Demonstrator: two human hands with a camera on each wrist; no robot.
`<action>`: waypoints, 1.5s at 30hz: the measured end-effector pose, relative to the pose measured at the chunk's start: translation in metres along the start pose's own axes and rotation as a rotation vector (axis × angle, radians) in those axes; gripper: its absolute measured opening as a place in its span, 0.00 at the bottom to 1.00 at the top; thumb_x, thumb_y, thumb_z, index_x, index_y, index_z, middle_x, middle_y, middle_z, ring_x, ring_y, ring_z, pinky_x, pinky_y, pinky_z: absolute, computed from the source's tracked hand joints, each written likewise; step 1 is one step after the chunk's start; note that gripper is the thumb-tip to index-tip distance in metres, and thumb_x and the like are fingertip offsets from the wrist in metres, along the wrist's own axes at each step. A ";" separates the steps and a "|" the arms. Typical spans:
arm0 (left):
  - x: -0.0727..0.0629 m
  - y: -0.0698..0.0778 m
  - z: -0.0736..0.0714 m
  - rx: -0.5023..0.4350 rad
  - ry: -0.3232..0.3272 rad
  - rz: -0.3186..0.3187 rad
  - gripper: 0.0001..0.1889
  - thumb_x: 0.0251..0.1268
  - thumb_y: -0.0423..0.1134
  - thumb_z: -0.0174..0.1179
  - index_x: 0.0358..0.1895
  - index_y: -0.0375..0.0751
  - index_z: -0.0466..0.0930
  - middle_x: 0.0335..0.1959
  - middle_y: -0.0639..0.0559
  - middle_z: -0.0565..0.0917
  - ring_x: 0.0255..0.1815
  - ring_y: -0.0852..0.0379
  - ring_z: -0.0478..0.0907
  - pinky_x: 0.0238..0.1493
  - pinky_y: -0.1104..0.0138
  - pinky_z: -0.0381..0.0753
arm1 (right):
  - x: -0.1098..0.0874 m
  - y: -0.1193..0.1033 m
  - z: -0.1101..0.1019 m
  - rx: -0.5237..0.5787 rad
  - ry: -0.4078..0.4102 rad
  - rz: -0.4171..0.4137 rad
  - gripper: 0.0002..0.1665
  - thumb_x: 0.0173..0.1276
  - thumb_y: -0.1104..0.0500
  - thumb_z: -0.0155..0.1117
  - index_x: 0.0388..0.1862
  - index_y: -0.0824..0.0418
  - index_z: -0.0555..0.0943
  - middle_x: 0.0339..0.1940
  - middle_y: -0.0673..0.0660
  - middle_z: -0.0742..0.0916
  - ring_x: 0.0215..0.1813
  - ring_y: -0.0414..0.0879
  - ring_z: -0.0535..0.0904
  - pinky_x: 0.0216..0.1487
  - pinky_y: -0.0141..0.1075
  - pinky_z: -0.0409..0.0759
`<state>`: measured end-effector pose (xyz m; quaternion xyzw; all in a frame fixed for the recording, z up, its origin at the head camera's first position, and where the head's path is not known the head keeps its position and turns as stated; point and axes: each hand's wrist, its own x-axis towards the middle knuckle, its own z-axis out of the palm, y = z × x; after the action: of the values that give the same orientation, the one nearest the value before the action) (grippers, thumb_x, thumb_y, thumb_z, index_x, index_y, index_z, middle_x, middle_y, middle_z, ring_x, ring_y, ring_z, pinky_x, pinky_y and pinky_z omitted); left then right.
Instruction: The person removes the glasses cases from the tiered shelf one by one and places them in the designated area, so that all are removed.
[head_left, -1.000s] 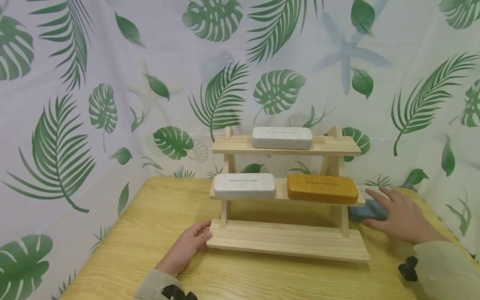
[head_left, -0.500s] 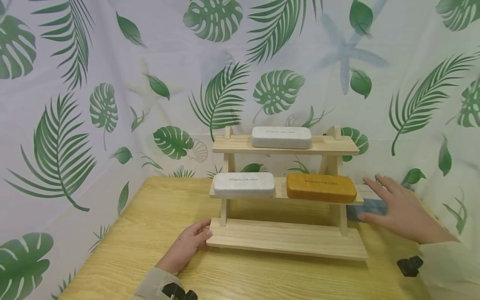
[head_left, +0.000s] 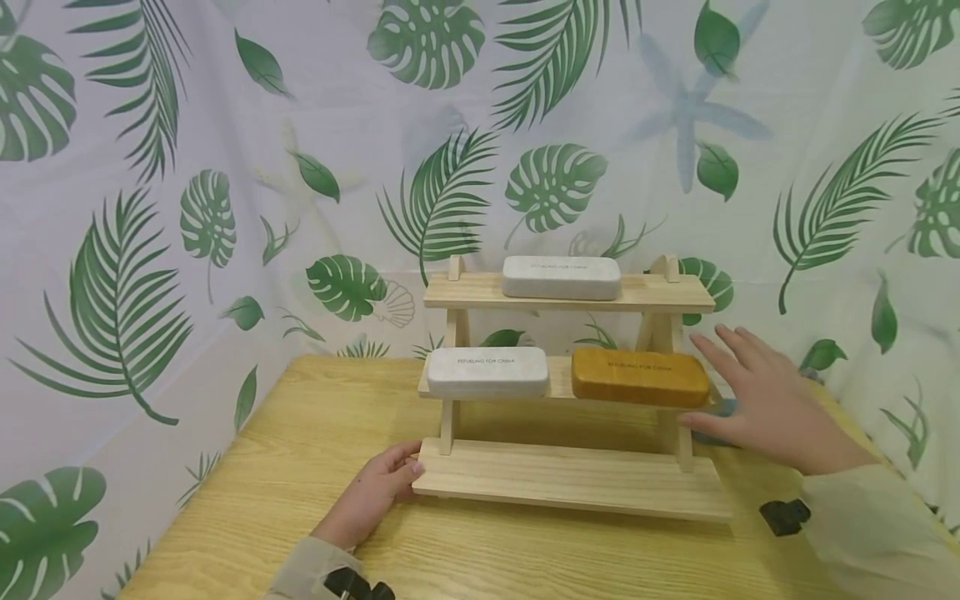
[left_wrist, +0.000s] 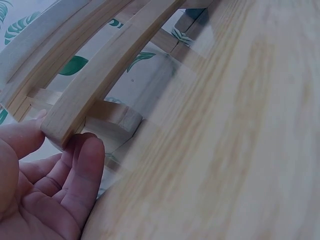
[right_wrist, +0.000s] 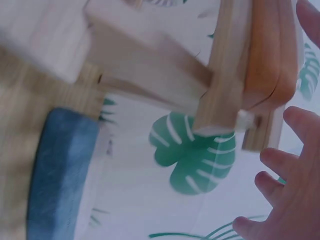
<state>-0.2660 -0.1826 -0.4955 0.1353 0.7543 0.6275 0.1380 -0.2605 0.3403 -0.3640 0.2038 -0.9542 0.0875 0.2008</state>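
Note:
A three-tier wooden display stand (head_left: 570,483) stands on the table. At the left end of its bottom board, my left hand (head_left: 372,493) grips the wood; thumb and fingers close round the board's end in the left wrist view. An orange glasses case (head_left: 639,377) lies on the middle tier's right side, a white glasses case (head_left: 487,372) on its left. On the top tier rests a grey-white glasses case (head_left: 561,277). My right hand (head_left: 780,406), fingers spread and holding nothing, hovers beside the orange case. Behind it, a blue glasses case (right_wrist: 62,170) is mostly hidden in the head view.
The yellow wood-grain table (head_left: 300,442) carries the stand. Close behind it hangs a white sheet (head_left: 300,225) printed with green leaves, which also runs along both sides.
My right hand has moved left and slightly up, from over the blue glasses case toward the right end of the orange one. My left hand has kept its grip on the stand.

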 end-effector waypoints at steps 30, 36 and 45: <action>0.001 -0.002 0.001 -0.046 -0.016 -0.019 0.35 0.79 0.51 0.55 0.77 0.32 0.59 0.56 0.42 0.80 0.57 0.49 0.80 0.55 0.58 0.82 | 0.045 -0.052 0.009 -0.071 -0.127 -0.032 0.64 0.58 0.19 0.60 0.83 0.53 0.57 0.82 0.68 0.55 0.80 0.67 0.46 0.70 0.72 0.48; 0.002 -0.004 0.001 -0.044 -0.020 -0.020 0.36 0.78 0.53 0.55 0.78 0.34 0.59 0.56 0.42 0.80 0.57 0.49 0.79 0.55 0.59 0.82 | 0.049 -0.056 0.015 -0.075 -0.147 -0.045 0.65 0.57 0.19 0.61 0.82 0.54 0.58 0.81 0.67 0.57 0.79 0.69 0.50 0.69 0.72 0.51; 0.003 -0.003 -0.001 -0.031 -0.029 -0.015 0.36 0.79 0.53 0.54 0.78 0.33 0.57 0.55 0.42 0.80 0.56 0.48 0.80 0.55 0.58 0.82 | 0.052 -0.063 0.021 -0.104 -0.208 0.055 0.74 0.50 0.09 0.46 0.85 0.52 0.50 0.79 0.68 0.61 0.74 0.71 0.60 0.68 0.71 0.54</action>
<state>-0.2690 -0.1832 -0.4982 0.1366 0.7434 0.6359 0.1559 -0.2849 0.2593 -0.3560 0.1747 -0.9784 0.0219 0.1083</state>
